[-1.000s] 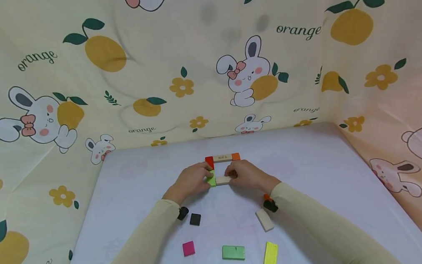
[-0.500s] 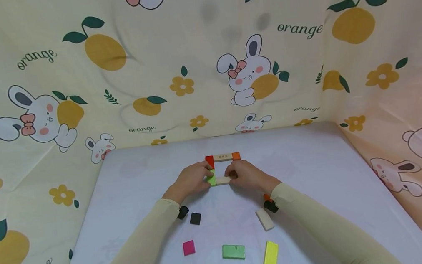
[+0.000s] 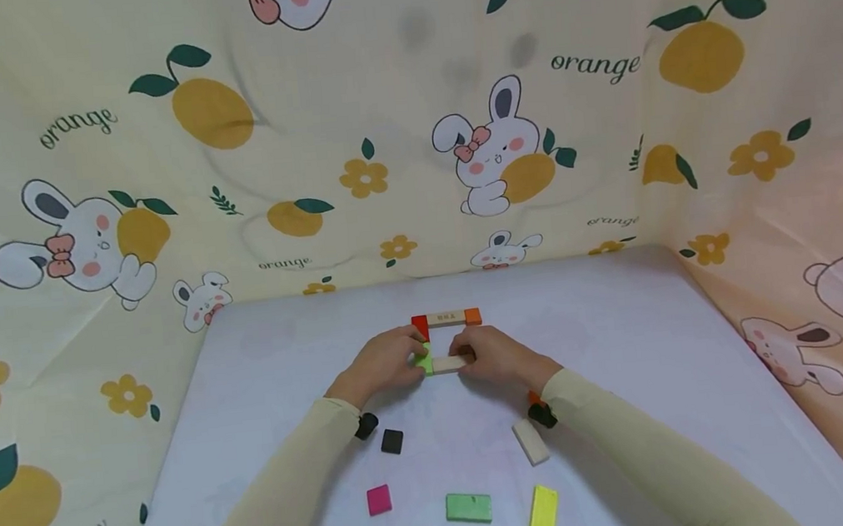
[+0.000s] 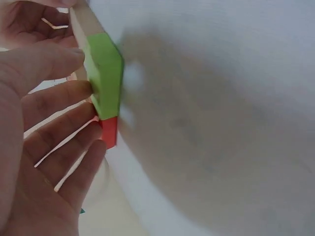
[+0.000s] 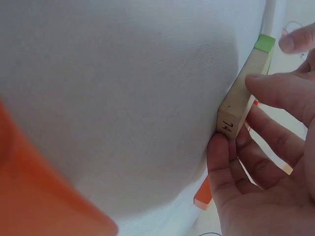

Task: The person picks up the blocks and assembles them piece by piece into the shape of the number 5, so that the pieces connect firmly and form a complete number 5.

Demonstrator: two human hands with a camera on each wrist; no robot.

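Note:
My left hand [image 3: 381, 363] is at the light green block [image 4: 107, 78], with thumb and index finger on it and other fingertips against the red block [image 4: 109, 132] behind. My right hand [image 3: 497, 352] grips a plain wooden block [image 5: 241, 93], thumb on one side and fingers on the other; its end bears a dark mark. This wooden block's left end meets the light green block. Farther back, a printed wooden block [image 3: 446, 318] lies between the red block and an orange block [image 3: 473, 316]. Together they form a frame whose right side is not filled by a block.
Nearer on the white table [image 3: 260, 478] lie a black block [image 3: 392, 442], a magenta block [image 3: 379, 500], a green block [image 3: 469, 508], a yellow block [image 3: 543, 515] and a wooden block [image 3: 531, 441]. A blurred orange shape [image 5: 44, 187] fills a corner of the right wrist view. Printed cloth [image 3: 395, 132] encloses the table.
The head view has shifted slightly. Both hands keep their places at the blocks, and the blocks show no clear movement.

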